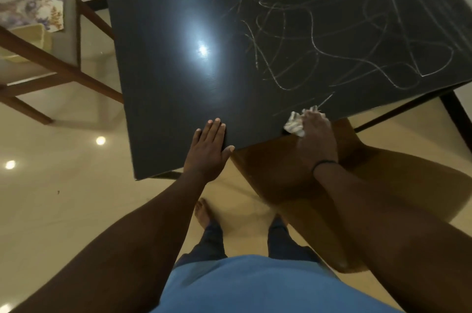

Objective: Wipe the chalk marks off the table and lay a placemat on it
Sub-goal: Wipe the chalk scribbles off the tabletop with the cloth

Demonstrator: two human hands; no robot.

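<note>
A black table [166,83] fills the upper middle of the head view. White chalk marks [332,32] scrawl over its right half, while the left half shows only a bright light glare. My left hand [209,149] lies flat, fingers straight, on the table's near edge. At the near right edge my right hand [316,134] grips a crumpled pale cloth [295,125] and presses it on the tabletop beside a short chalk stroke. A floral placemat [33,10] lies on a chair seat at the far left.
A wooden chair [63,62] stands left of the table, with a pale yellow basin [28,39] on its seat. A brown chair [357,197] sits under my right arm at the table's near right corner. My bare feet stand on a glossy beige floor.
</note>
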